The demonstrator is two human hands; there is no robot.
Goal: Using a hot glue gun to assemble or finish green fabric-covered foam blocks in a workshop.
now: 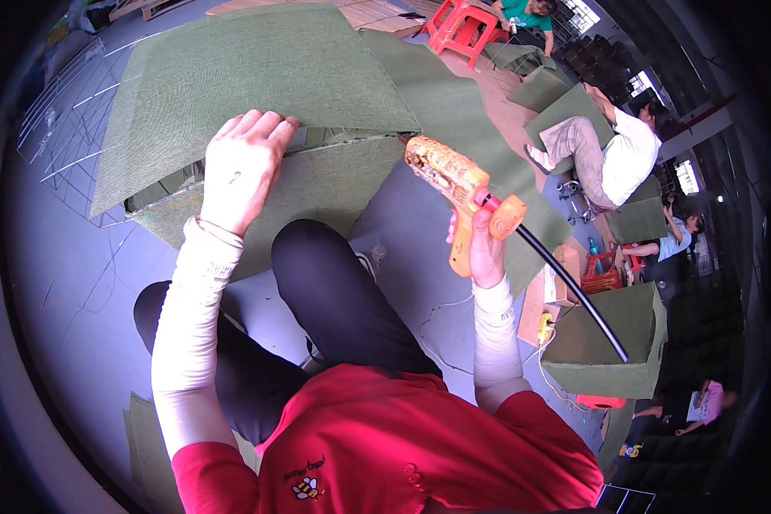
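Note:
A box-like frame covered in green woven material stands before my knees, its upper sheet (248, 73) parted from the front side panel (274, 201) by a narrow gap. My left hand (242, 171) grips the near edge of that upper sheet, fingers bent over it and thumb hidden. In my right hand (488, 253) is a worn orange hot glue gun (450, 176), its handle wrapped by my fingers. The gun's dark nozzle is at the sheet's right corner; whether they touch I cannot tell. A long black glue stick (574, 295) sticks out of its back.
Wire frames (81, 128) stand at the left. Red stools (464, 32) are at the back. A green covered box (604, 334) and a yellow power socket (546, 327) with trailing cords lie to the right. Several people, one in a white shirt (630, 158), sit farther right.

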